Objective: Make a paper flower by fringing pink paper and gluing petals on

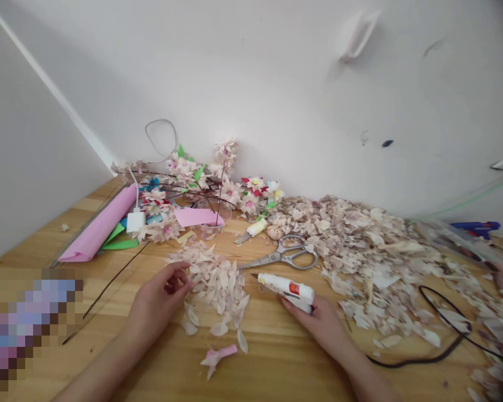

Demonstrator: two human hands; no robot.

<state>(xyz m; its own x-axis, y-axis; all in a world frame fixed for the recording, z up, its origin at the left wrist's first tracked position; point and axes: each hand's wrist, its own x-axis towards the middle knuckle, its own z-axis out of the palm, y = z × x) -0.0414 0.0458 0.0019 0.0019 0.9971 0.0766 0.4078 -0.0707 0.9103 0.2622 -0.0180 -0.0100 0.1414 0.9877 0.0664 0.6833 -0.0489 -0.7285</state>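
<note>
A white wall (251, 84) rises behind a wooden bench (276, 374) covered in craft material. A large heap of pale paper petal scraps (360, 262) takes up the right half of the bench, running to the right edge. Paper blossom branches (193, 184) lie along the back edge, left of centre, with a pink paper sheet (96, 223) and green paper pieces (119, 237) at the back-left corner. A smaller pile of cut petals (213, 285) sits mid-bench, and a black cable (427, 357) curves through the front right.

The hands are apart, either side of the pile. Left hand (159, 298): fingers curled, tips at the pile's left side; cannot tell if they pinch a petal. Right hand (318, 329): clamped around a white glue bottle (287, 291), which sits front centre, nozzle pointing left, just below steel scissors (279, 254). The scissors lie closed, just above the bottle and not touching the hand. A small white glue tube (255, 228) lies just beyond them. Loose petals (218, 329) are scattered at the pile's front, with one pink-tinged paper piece (218, 357) nearest the front edge.
</note>
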